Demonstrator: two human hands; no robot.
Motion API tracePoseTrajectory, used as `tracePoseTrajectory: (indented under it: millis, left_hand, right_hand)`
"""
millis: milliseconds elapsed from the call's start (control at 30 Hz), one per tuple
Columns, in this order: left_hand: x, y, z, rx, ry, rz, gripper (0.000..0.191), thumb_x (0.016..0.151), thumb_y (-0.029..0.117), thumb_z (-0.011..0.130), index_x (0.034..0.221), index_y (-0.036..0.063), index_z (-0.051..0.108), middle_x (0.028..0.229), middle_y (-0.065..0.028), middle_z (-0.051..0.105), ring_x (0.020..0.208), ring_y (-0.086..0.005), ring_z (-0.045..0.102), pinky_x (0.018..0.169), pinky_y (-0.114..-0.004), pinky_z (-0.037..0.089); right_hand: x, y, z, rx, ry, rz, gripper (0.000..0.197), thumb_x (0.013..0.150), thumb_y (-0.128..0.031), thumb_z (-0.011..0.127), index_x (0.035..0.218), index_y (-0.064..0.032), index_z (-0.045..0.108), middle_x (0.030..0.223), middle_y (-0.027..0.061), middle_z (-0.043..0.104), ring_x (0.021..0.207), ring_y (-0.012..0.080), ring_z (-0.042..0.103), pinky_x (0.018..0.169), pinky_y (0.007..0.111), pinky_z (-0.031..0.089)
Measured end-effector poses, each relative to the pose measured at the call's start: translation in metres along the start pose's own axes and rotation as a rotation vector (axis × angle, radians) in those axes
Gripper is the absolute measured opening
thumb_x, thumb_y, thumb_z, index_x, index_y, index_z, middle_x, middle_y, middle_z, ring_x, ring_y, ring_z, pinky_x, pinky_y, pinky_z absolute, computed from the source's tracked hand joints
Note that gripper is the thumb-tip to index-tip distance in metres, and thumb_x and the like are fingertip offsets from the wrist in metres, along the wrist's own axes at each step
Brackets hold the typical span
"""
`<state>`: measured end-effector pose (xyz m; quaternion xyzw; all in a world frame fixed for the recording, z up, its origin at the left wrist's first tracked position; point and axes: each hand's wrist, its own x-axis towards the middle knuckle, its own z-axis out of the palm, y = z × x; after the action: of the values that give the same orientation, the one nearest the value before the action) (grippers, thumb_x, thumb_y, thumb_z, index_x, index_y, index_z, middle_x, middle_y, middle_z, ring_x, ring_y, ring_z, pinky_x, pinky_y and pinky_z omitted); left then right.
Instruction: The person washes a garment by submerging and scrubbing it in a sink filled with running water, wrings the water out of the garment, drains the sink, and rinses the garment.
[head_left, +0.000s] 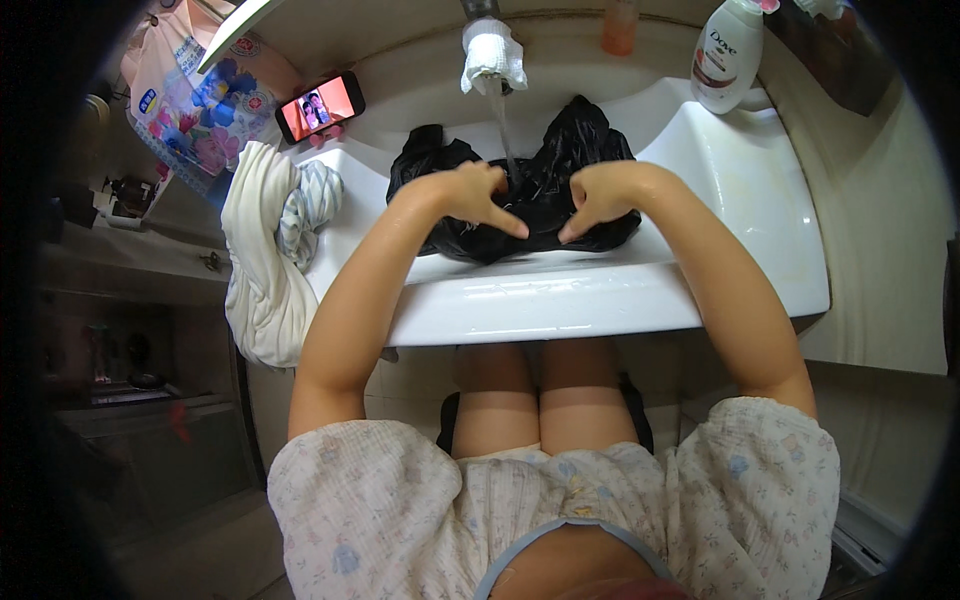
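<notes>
A soaked black garment (555, 202) of thin, shiny fabric lies bunched in the white washbasin (540, 300), with part of it heaped up at the right. Water runs from the faucet (491, 64), which has a white cloth wrapped around its spout, onto the middle of the fabric. Over the garment's left part is my left hand (472, 196), fingers curved and thumb spread away from them. My right hand (604, 196) is over the right part, its thumb pointing inward and down. No fabric shows between thumb and fingers of either hand; whether the fingertips touch it is unclear.
Twisted white cloth (262, 262) and a blue-striped cloth (311, 206) drape over the basin's left side. A lit smartphone (321, 107) leans at the back left beside a floral plastic pack (202, 97). A Dove bottle (727, 60) stands back right; an orange bottle (619, 30) is behind.
</notes>
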<state>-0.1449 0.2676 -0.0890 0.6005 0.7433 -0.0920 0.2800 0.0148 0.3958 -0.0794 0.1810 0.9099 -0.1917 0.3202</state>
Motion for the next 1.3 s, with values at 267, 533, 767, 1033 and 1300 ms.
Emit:
tracePoseTrajectory:
  millis: [267,533,767,1033,1300]
  left_hand:
    - [0.020,-0.018,0.005,0.069,0.201,0.059,0.021,0.077,0.004,0.053,0.096,-0.0023,0.060,0.092,-0.0237,0.060,0.091,-0.0380,0.057,0.079,-0.042,0.045]
    - [0.007,-0.036,-0.007,0.041,0.610,-0.021,0.034,0.063,0.018,0.074,0.090,0.0039,0.058,0.090,-0.0152,0.059,0.090,-0.0334,0.056,0.076,-0.040,0.046]
    - [-0.014,0.007,-0.017,-0.136,0.438,0.226,0.030,0.067,0.015,0.073,0.087,0.0027,0.055,0.086,-0.0144,0.058,0.086,-0.0304,0.055,0.074,-0.037,0.045]
    - [0.016,-0.013,0.023,-0.241,0.057,0.132,0.052,0.066,0.022,0.077,0.102,-0.0012,0.047,0.099,-0.0153,0.053,0.091,-0.0257,0.054,0.079,-0.031,0.045]
    - [0.024,-0.023,0.020,-0.170,0.078,0.132,0.048,0.066,-0.010,0.050,0.113,-0.0031,0.040,0.112,-0.0238,0.049,0.109,-0.0341,0.047,0.092,-0.035,0.039]
  right_hand:
    - [0.016,-0.001,0.017,-0.170,-0.252,0.085,0.090,0.064,-0.055,0.069,0.136,-0.0162,0.032,0.137,0.0100,0.030,0.119,0.0325,0.041,0.092,0.045,0.040]
    - [0.046,0.018,0.024,-0.020,0.088,-0.139,0.055,0.072,-0.021,0.069,0.122,-0.0148,0.046,0.112,0.0117,0.056,0.104,0.0299,0.054,0.084,0.040,0.044]
    - [0.041,0.002,0.017,-0.092,-0.037,-0.017,0.043,0.073,-0.022,0.069,0.111,-0.0089,0.055,0.102,0.0102,0.061,0.098,0.0289,0.056,0.082,0.036,0.045]
    - [0.061,0.014,0.026,-0.077,0.180,-0.117,0.026,0.074,-0.009,0.056,0.099,-0.0028,0.057,0.099,0.0143,0.061,0.094,0.0297,0.057,0.078,0.037,0.045]
    - [0.036,0.017,0.004,0.258,0.423,-0.163,0.023,0.080,-0.018,0.048,0.095,-0.0021,0.052,0.091,0.0185,0.060,0.083,0.0317,0.057,0.073,0.039,0.043]
